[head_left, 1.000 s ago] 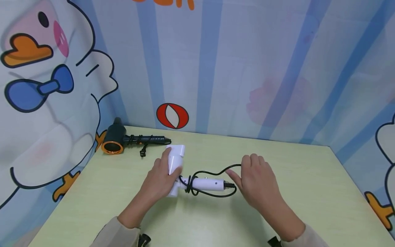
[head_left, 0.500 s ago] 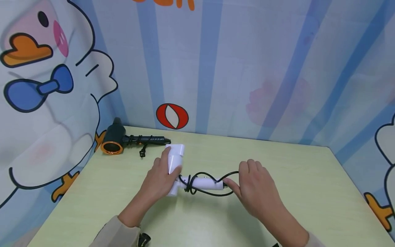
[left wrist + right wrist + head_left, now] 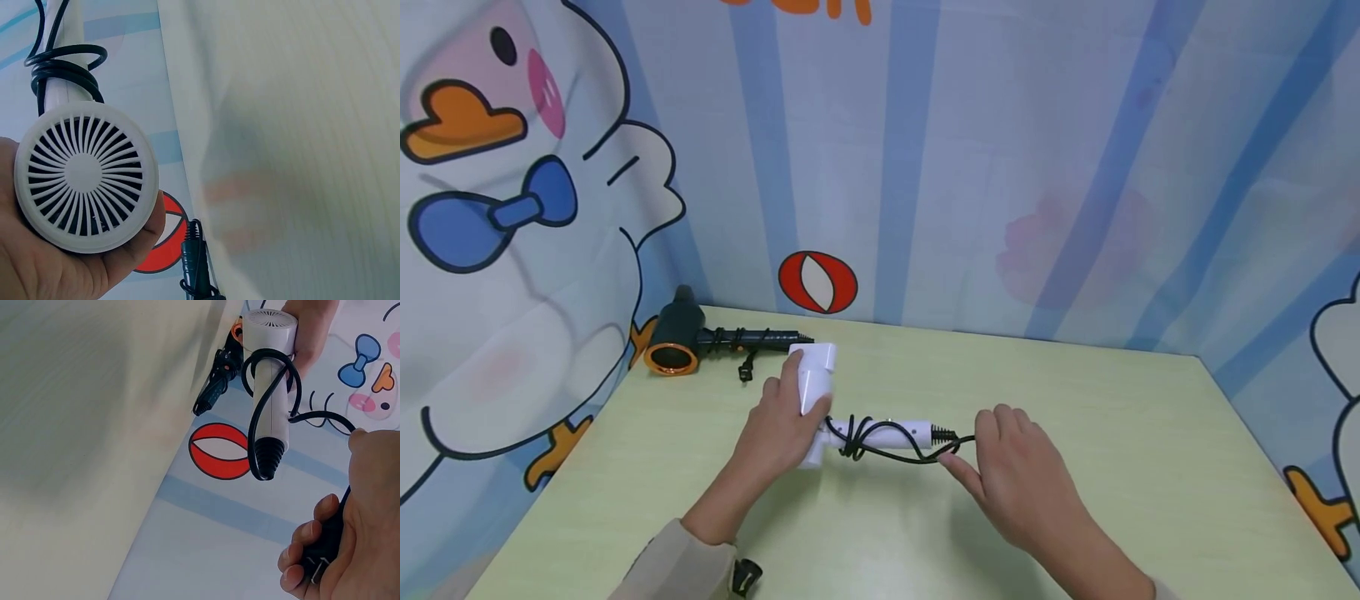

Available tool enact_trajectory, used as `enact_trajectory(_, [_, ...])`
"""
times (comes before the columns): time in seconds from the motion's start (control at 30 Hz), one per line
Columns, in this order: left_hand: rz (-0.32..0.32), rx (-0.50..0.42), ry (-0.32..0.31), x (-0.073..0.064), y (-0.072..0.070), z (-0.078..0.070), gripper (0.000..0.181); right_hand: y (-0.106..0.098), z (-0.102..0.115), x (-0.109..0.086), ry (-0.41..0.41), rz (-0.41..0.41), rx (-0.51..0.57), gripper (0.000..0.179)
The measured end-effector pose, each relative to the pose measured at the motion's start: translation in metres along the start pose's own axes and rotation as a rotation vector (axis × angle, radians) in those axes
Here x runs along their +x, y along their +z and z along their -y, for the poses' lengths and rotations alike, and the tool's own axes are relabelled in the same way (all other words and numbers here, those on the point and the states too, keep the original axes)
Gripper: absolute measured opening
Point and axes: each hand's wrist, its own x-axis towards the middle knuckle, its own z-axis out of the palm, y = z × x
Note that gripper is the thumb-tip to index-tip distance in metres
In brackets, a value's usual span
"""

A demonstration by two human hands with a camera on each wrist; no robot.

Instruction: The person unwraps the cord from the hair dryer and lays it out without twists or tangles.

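Observation:
My left hand (image 3: 778, 433) grips the barrel of a white hair dryer (image 3: 814, 379), thumb on the near side. Its round vent grille (image 3: 84, 172) faces the left wrist camera. The handle (image 3: 913, 433) points right, and several turns of black cord (image 3: 852, 442) wrap around it. My right hand (image 3: 1022, 475) holds the free end of that cord beyond the handle's tip. In the right wrist view the curled fingers (image 3: 307, 532) wrap a black plug (image 3: 324, 547), and the cord runs from the hand back to the handle.
A black hair dryer (image 3: 677, 329) with an orange rim lies at the table's back left, its cord wound around the handle. The pale table (image 3: 1112, 433) ends at a blue striped backdrop (image 3: 962, 167) printed with cartoon ducks.
My right hand has come down and slightly left with the cord, and the loop around the handle's end has drawn in. The left hand has shifted the white hair dryer a little left and up.

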Motion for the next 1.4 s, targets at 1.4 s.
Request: enact_trajectory(1.4, [0.013,-0.04,-0.011,0.0,-0.006,0.006,0.079,0.053,-0.024,-0.008,-0.051,0.071,-0.045,0.055])
